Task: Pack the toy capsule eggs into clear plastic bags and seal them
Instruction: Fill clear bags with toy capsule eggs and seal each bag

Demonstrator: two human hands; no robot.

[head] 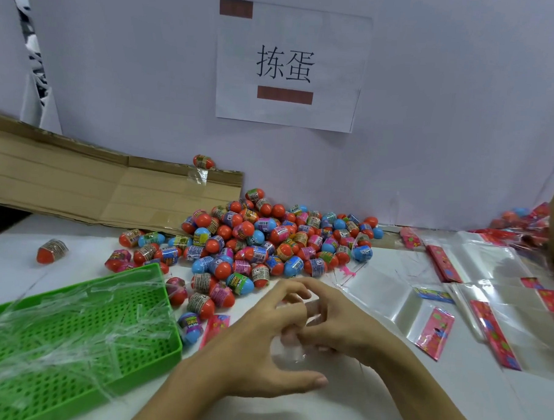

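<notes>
A big pile of toy capsule eggs [268,241], red, blue and pink with printed wraps, lies on the white table against the wall. In front of it my left hand [257,339] and my right hand [337,326] meet over the table. Their curled fingers pinch a clear plastic bag [290,348] between them. The film is hard to see, and I cannot tell whether an egg is inside. A pink header card [215,326] shows just left of my left hand. Empty clear bags with pink headers [435,331] lie spread out to the right.
A green perforated tray [72,353] holding several clear plastic strips sits at the front left. Flattened cardboard [80,182] leans at the back left, with one egg [204,161] on its edge. A lone egg [52,251] lies far left. Filled bags [522,223] are piled at the far right.
</notes>
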